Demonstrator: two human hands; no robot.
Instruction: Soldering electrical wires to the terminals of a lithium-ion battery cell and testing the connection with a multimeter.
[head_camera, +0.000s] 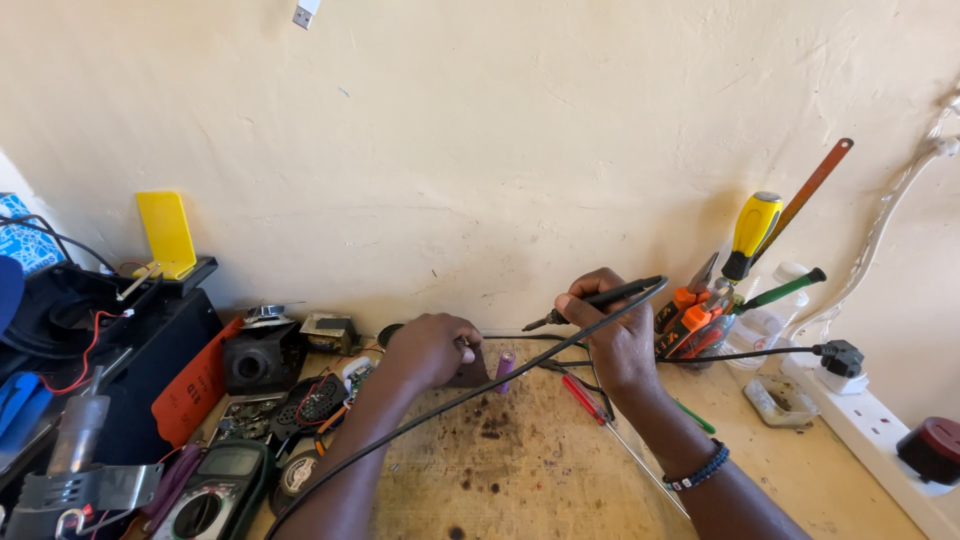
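Head view: my right hand (612, 335) grips the soldering iron (600, 298), tip aimed left. My left hand (432, 348) pinches a small part beside the purple battery cell (505, 365), far-centre on the desk (560, 470). Best I brace both wrists, keep cable (440, 405) clear.

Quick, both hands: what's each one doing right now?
Left hand: closed on a small dark part beside the purple cell.
Right hand: gripping the soldering iron.

We see a black soldering iron (600, 298) held nearly level, tip pointing left, its black cable (440, 410) trailing toward the desk's front edge. A small purple cylindrical cell (505, 366) stands upright near the desk's back edge.
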